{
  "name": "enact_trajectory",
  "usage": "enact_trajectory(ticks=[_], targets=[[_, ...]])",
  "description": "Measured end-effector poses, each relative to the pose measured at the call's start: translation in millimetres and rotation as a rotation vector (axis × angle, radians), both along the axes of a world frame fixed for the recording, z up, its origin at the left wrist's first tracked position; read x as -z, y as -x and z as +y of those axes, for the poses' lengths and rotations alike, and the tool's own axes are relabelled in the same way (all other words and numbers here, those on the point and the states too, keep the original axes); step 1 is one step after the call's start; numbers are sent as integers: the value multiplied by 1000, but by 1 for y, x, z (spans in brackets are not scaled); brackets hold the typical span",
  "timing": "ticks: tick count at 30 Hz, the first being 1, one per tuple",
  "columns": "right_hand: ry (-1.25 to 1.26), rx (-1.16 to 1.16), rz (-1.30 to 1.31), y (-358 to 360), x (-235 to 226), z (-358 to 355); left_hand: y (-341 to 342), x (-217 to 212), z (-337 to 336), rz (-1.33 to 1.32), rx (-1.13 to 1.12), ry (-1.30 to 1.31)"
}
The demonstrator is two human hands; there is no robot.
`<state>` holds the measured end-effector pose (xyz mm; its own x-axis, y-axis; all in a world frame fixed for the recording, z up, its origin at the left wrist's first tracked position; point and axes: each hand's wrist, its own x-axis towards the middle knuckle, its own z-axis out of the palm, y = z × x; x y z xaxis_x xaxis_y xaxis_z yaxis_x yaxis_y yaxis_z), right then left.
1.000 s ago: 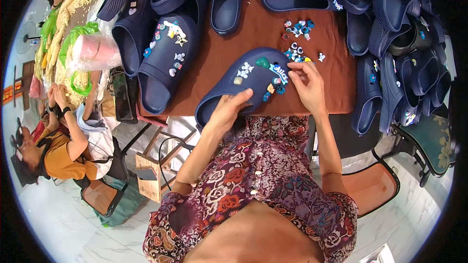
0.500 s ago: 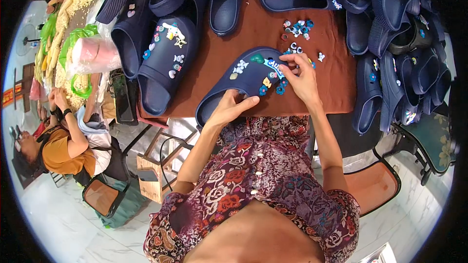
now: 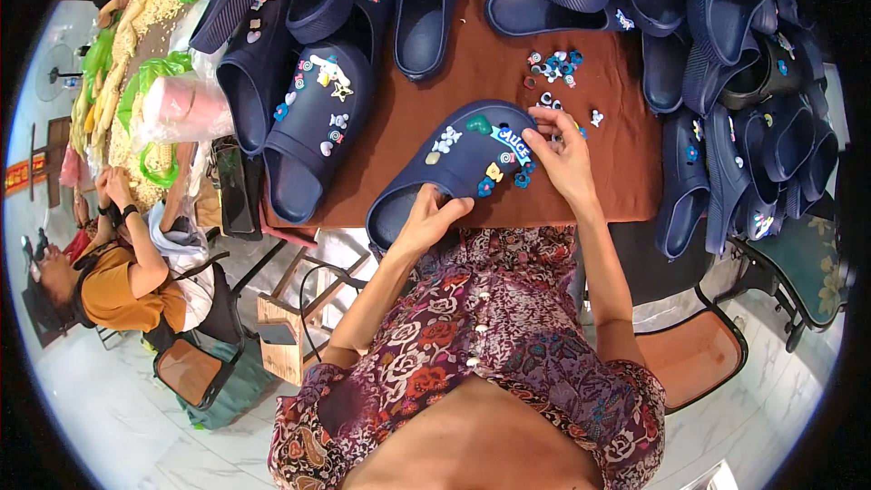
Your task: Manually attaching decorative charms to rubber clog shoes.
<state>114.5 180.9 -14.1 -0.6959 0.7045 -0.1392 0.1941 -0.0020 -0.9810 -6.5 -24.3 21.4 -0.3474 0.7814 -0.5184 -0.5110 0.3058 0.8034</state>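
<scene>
A navy blue clog [image 3: 445,177] lies at the table's front edge, toe pointing away and to the right. Its upper carries small charms: a lettered banner charm [image 3: 513,143], a green heart charm [image 3: 477,124], a white figure charm [image 3: 445,139], a yellow bow charm [image 3: 494,171] and blue ones. My left hand [image 3: 434,218] grips the clog from its foot opening, fingers tucked inside and out of sight, thumb outside. My right hand [image 3: 564,154] is closed at the toe, thumb beside the banner charm and fingers bent at the toe's edge.
Loose charms [image 3: 555,68] lie on the brown cloth [image 3: 435,100] beyond the toe. Decorated clogs [image 3: 313,127] stand at left, and more clogs [image 3: 717,18] are heaped at right. A phone [image 3: 238,189] rests at the left edge. A person [image 3: 127,268] sits further left beside corn.
My right hand's fingers have curled in closer at the toe, by the banner charm. The left hand keeps its hold on the clog. The whole view has shifted slightly.
</scene>
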Motion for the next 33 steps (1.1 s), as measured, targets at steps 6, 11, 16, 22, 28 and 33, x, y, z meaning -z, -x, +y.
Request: enact_trajectory(ticks=[6,11,16,22,28,33], targets=[[-74,-27,63,0,-22,-5,-8,9,-13,72,-6,-30],[-62,-45,57,-4,-41,-9,-15,23,-23,142,39,-109],[37,-79,139,-6,-44,-9,-22,19,-29,2,-78,-151],[-18,-114,91,-12,-35,-9,-24,8,-17,-211,-139,27],[-414,-76,-19,-15,-40,-20,-24,6,-14,-197,-140,23],[-397,-109,-10,-17,-32,-24,-21,7,-16,-189,-95,50]])
